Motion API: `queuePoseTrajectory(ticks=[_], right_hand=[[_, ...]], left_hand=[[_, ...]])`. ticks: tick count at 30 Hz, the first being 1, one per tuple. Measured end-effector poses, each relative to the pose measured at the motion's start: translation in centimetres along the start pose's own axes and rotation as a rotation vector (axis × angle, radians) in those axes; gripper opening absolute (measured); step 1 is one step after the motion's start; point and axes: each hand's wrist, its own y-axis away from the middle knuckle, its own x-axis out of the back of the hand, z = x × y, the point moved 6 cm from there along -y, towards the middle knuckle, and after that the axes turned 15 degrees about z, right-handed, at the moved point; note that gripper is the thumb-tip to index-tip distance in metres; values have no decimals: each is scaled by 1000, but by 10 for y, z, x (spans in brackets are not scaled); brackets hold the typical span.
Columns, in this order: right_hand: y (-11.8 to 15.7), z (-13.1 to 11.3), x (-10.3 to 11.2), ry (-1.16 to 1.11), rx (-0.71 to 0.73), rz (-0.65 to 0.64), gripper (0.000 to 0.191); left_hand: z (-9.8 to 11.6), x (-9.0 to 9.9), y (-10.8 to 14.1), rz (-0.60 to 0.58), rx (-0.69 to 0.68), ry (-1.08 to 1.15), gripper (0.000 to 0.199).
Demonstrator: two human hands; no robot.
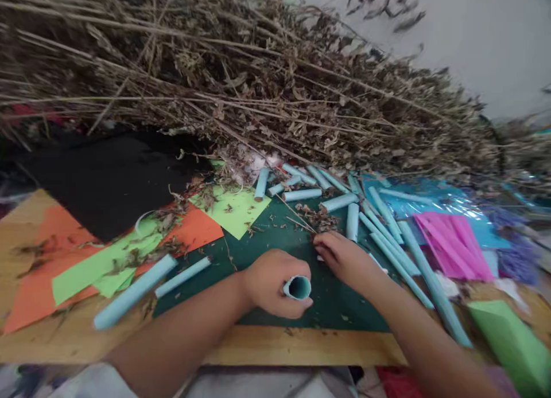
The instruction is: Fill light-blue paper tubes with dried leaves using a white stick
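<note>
My left hand [275, 277] is wrapped round a light-blue paper tube [298, 287], whose hollow open end faces up toward me. To its right, my right hand [340, 254] is closed in a pinch just above the dark green mat [267, 231]. Thin dried stems [301, 219] run to its fingertips; the tips themselves are partly hidden. Crumbled dry leaves [318, 217] lie just beyond that hand. Several more blue tubes, short ones [302, 195] and long ones [390, 254], lie behind and to the right of it.
A large heap of dried plants [258, 88] spans the back. Black paper [116, 174], orange paper [198, 229] and green paper [236, 209] lie left, with two blue tubes [135, 292] nearby. Blue film [443, 197], pink paper [454, 246] and folded green paper [512, 335] lie right.
</note>
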Motion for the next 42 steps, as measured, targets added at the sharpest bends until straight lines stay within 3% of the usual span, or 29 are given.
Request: queuePoseTrajectory(ticks=[9, 11, 17, 26, 29, 35, 42], right_hand=[[-6, 11, -2, 111, -41, -19, 31], [-11, 10, -1, 125, -25, -25, 34], [-17, 2, 0, 134, 77, -36, 14], [-8, -8, 1, 141, 55, -18, 30], [-8, -10, -1, 115, 82, -55, 22], [-12, -11, 0, 101, 107, -52, 17], [-14, -12, 2, 27, 147, -13, 15]], left_hand=[[2, 3, 0, 0, 15, -37, 19], [4, 2, 0, -4, -9, -46, 18], [11, 0, 1, 7, -122, -31, 17], [16, 3, 1, 99, -216, 16, 21], [13, 2, 1, 78, -187, 20, 22], [2, 3, 0, 48, -6, 47, 21], [-1, 2, 0, 10, 60, 46, 21]])
